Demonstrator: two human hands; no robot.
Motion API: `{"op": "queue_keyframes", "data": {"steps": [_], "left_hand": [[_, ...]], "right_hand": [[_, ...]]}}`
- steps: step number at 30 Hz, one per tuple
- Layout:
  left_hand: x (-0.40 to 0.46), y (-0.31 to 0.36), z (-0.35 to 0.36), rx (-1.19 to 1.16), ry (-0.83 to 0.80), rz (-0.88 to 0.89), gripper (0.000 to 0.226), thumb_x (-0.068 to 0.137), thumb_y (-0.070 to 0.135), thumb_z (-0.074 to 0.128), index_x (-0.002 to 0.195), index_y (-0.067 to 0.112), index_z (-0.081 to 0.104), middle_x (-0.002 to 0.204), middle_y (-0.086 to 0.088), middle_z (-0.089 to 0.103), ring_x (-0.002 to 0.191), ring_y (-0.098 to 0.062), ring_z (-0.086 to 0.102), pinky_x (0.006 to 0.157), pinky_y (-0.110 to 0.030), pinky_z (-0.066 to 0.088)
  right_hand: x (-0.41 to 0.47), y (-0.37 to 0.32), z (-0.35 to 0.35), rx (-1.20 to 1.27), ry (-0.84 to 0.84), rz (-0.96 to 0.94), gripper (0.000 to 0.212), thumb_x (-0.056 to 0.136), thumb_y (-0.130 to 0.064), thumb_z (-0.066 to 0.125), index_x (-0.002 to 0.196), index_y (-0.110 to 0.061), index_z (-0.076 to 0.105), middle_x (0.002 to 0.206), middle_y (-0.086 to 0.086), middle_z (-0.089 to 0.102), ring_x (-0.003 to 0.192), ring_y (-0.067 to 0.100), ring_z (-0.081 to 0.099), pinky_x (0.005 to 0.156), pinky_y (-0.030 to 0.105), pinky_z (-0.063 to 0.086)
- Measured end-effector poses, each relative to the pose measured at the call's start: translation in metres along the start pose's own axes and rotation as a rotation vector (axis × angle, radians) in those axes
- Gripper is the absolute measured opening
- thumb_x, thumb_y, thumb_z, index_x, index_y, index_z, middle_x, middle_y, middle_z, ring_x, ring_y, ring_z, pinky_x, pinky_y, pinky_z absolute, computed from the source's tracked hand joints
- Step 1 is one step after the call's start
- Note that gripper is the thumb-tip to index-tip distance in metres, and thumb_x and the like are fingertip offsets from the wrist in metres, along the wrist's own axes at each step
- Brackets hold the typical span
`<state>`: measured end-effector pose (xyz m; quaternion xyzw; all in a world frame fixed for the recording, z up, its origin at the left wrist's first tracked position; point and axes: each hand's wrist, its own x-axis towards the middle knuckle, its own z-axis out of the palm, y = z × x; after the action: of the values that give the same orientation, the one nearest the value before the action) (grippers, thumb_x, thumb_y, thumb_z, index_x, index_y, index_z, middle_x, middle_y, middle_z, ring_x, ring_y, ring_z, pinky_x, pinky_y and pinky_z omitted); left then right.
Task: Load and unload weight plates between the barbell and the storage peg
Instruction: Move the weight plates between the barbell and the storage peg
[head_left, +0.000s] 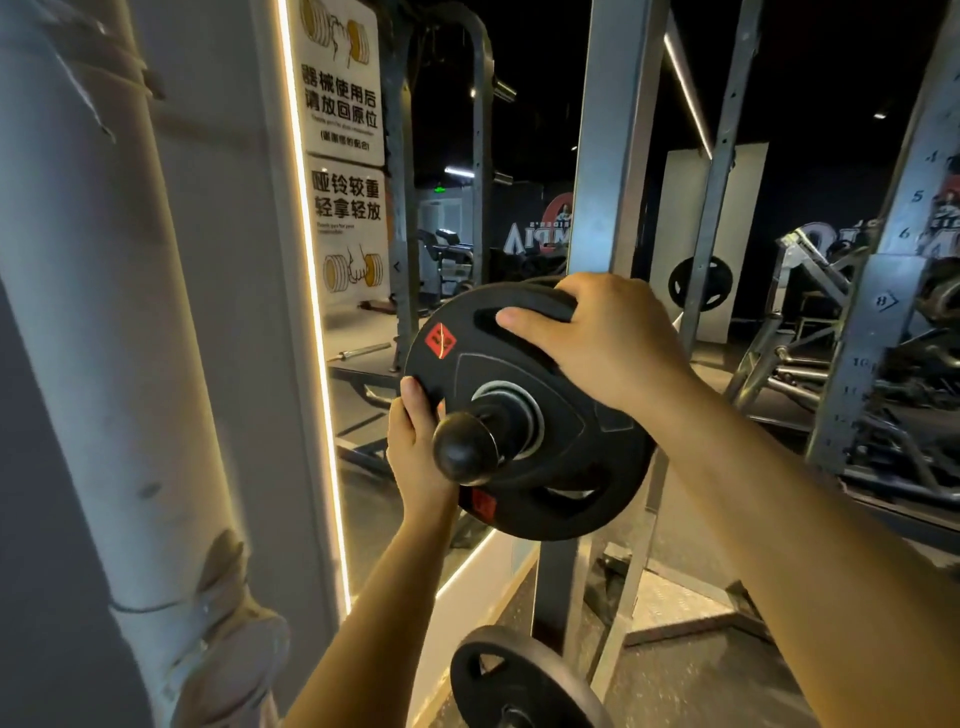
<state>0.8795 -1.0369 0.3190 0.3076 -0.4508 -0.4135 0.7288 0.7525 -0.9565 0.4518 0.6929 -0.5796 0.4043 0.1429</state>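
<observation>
Head view: both hands, left (415, 441) and right (597, 338), grip the black rubber weight plate (524, 410) on the black knob-ended storage peg (467, 447), fingers curled around its rim; keep it square while sliding.

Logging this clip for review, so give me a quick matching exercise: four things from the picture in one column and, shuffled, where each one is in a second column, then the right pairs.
Things:
1. left hand
2. right hand
3. upper plate
4. lower plate

Places:
A. on a peg low down, near the floor
B. gripping the upper plate's top edge, thumb on its face
C. threaded on the round-tipped peg
D. holding the upper plate's lower left rim

Pairs: 1-D, 2-B, 3-C, 4-A
</observation>
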Motion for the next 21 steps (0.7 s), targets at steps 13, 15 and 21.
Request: {"op": "queue_keyframes", "data": {"steps": [13, 15, 21], "left_hand": [[0.039, 0.056, 0.009, 0.491, -0.280, 0.342, 0.023, 0.098, 0.048, 0.038, 0.096, 0.028, 0.050, 0.079, 0.010, 0.058, 0.076, -0.016, 0.060, 0.074, -0.036, 0.054], [0.040, 0.054, 0.006, 0.537, -0.319, 0.410, 0.024, 0.102, 0.043, 0.038, 0.102, 0.023, 0.052, 0.087, 0.011, 0.060, 0.087, -0.012, 0.062, 0.078, -0.018, 0.049], [0.039, 0.048, 0.012, 0.416, -0.265, 0.362, 0.036, 0.099, 0.053, 0.039, 0.101, 0.023, 0.057, 0.090, 0.007, 0.066, 0.085, -0.004, 0.063, 0.075, -0.020, 0.048]], "right_hand": [[-0.075, 0.026, 0.041, 0.390, 0.395, 0.200, 0.045, 0.082, -0.062, 0.040, 0.102, -0.023, 0.051, 0.085, -0.014, 0.058, 0.075, 0.001, 0.059, 0.062, 0.012, 0.048], [-0.075, 0.029, 0.040, 0.272, 0.392, 0.173, 0.052, 0.087, -0.064, 0.038, 0.105, -0.018, 0.054, 0.090, -0.007, 0.062, 0.078, 0.009, 0.061, 0.061, 0.016, 0.049], [-0.066, 0.042, 0.034, -0.182, 0.519, -0.049, 0.042, 0.093, -0.044, 0.044, 0.105, -0.007, 0.059, 0.094, 0.009, 0.062, 0.089, 0.025, 0.057, 0.066, 0.026, 0.043]]}}
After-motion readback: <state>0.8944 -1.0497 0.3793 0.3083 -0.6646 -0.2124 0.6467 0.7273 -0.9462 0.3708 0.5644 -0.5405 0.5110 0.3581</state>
